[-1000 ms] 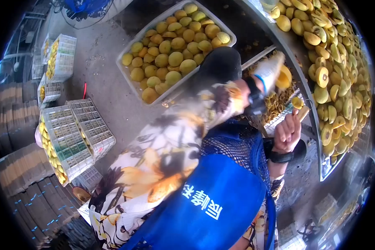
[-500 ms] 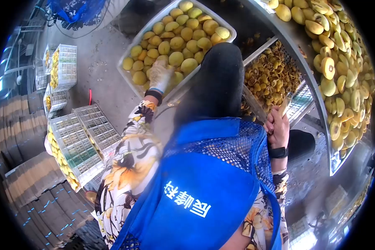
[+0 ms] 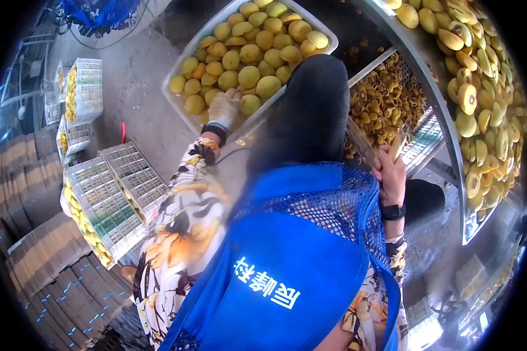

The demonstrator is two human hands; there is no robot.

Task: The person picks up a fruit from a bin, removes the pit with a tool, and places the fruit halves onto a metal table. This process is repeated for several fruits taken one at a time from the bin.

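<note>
My left hand [image 3: 223, 109], in a pale glove, reaches into the near corner of a white plastic tub [image 3: 171, 69] filled with whole yellow peaches [image 3: 250, 76]. Its fingers point down among the fruit and their tips are hidden, so I cannot see whether they grip a peach. My bare right hand [image 3: 389, 175] is closed around the light handle of a small hand tool [image 3: 397, 146] with a metal end. That tool is held upright beside a crate of curved yellow-brown fruit scraps [image 3: 386, 105].
A metal-edged table [image 3: 448, 126] at the right carries many halved peaches [image 3: 468, 98]. On the left stand white slatted crates [image 3: 102, 196] holding yellow fruit, and stacked flat cardboard [image 3: 58, 251]. My knee [image 3: 313, 93] sits between the tub and the scrap crate.
My left hand has drawn slightly toward the tub's near edge and is less blurred. My right hand still holds the tool, barely moved. The view has shifted a little.
</note>
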